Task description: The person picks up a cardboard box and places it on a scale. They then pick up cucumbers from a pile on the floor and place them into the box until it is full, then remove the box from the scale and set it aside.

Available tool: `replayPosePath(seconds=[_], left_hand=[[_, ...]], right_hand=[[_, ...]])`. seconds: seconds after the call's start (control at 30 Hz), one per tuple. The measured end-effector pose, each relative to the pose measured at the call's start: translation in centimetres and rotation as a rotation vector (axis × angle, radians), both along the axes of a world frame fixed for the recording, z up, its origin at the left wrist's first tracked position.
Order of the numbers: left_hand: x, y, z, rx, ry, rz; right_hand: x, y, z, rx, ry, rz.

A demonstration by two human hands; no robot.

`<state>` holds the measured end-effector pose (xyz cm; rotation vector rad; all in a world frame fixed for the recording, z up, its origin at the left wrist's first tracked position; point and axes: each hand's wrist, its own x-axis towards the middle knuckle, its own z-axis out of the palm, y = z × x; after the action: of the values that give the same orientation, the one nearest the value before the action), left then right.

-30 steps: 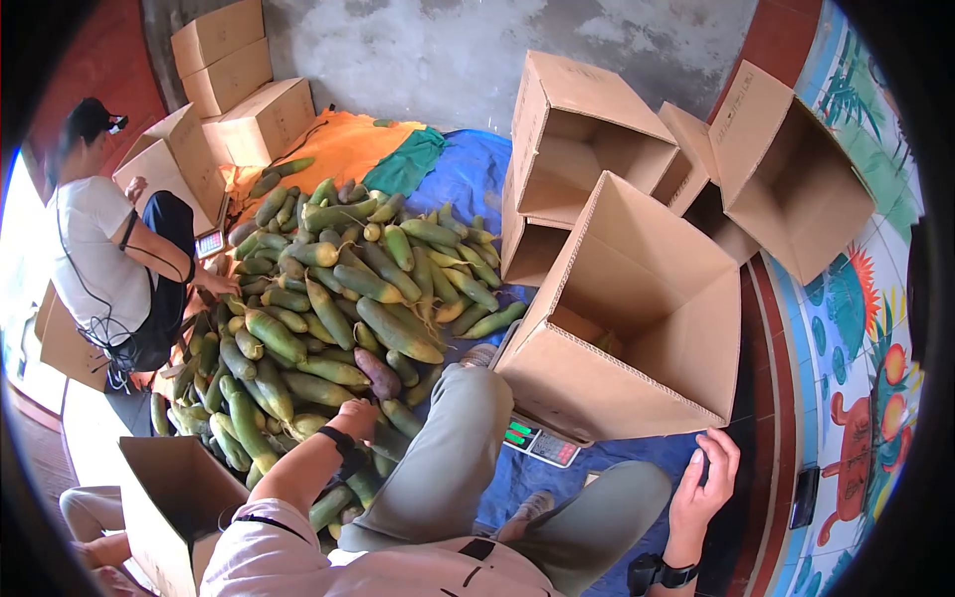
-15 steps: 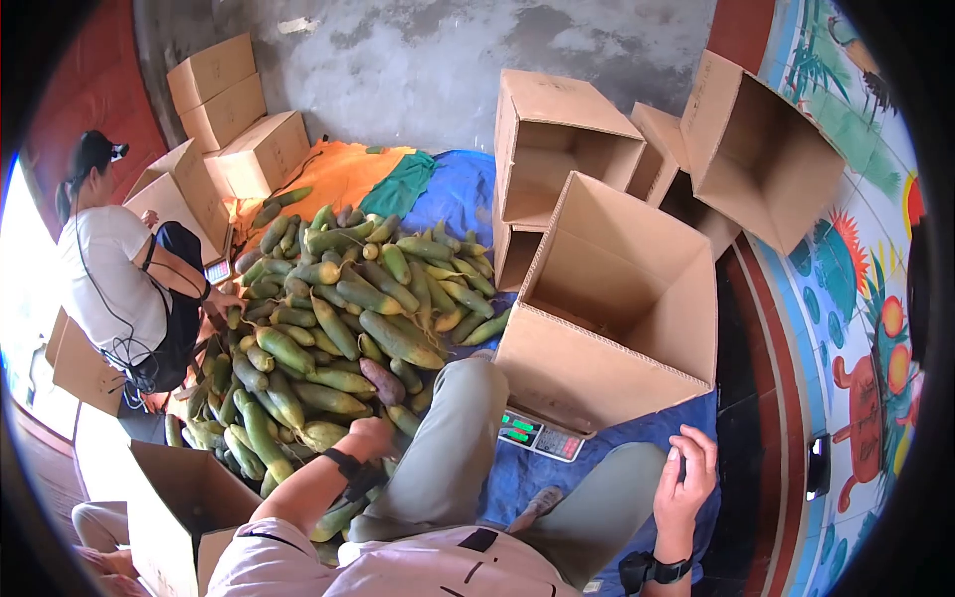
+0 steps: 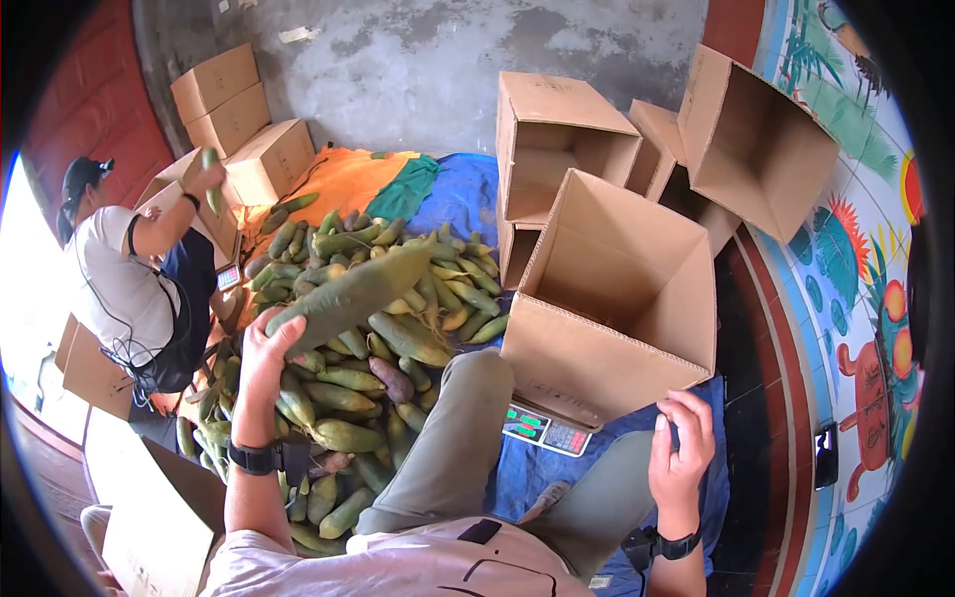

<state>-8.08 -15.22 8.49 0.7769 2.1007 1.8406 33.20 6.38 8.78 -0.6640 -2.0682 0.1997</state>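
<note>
Gripping green vegetable (image 3: 358,296): left hand (image 3: 267,343) | right hand (image 3: 683,448): loosely cupped, near carton (image 3: 607,353)

Matt cardboard box (image 3: 602,363), smooth-skinned vegetable (image 3: 358,294), rough patchy wall (image 3: 428,85)

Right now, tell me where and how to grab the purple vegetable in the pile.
Grip the purple vegetable around its middle, probably best from above: it is long and rounded, lies slantwise with its upper side bare, and green vegetables crowd around it.
</note>
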Motion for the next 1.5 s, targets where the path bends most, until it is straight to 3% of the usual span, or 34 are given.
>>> replayPosePath(seconds=[0.17, 0.3, 0.37, 0.43, 0.5, 0.83, 0.97, 1.07, 1.1, 1.17, 1.37, 1.5], left_hand=[[3.3, 1.8, 1.4, 0.295, -0.209, -0.234], [8.3, 4.2, 1.4, 0.201, -0.464, -0.449], [10.1, 5.2, 1.0, 0.134, -0.491, -0.607], [10.5, 6.1, 0.7, 0.049, -0.484, -0.793], [11.0, 6.9, 0.4, 0.042, -0.433, -0.856], [10.6, 8.9, -1.1, -0.112, -0.267, -0.985], [10.3, 8.5, -1.1, -0.063, -0.244, -0.941], [10.0, 9.1, -2.9, 0.15, 0.034, -0.83], [9.9, 9.0, -3.3, 0.151, 0.032, -0.826], [9.1, 8.3, -3.9, 0.147, -0.303, -0.808], [6.2, 7.0, -5.8, 0.09, -0.267, -0.552], [5.2, 6.6, -7.8, -0.001, -0.293, -0.437]], right_hand=[[-1.3, -0.4, 3.0, 0.188, -0.059, 0.055], [-2.1, -1.0, 4.9, 0.314, -0.142, 0.115], [-2.1, -1.6, 5.6, 0.283, -0.384, 0.129], [-1.2, -2.1, 5.0, 0.23, -0.462, 0.151], [0.5, -2.1, 3.0, -0.018, -0.508, 0.162], [0.9, -3.1, -0.9, -0.203, -0.513, 0.242], [0.5, -3.1, -1.3, -0.144, -0.411, 0.244], [0.4, -3.1, -1.2, -0.141, -0.345, 0.241], [0.4, -2.9, -1.1, -0.153, -0.302, 0.251], [0.8, -2.6, -0.6, -0.152, -0.282, 0.225], [3.1, -0.2, 1.1, -0.261, -0.112, -0.049], [1.6, 2.3, 4.9, -0.373, 0.028, -0.096]])
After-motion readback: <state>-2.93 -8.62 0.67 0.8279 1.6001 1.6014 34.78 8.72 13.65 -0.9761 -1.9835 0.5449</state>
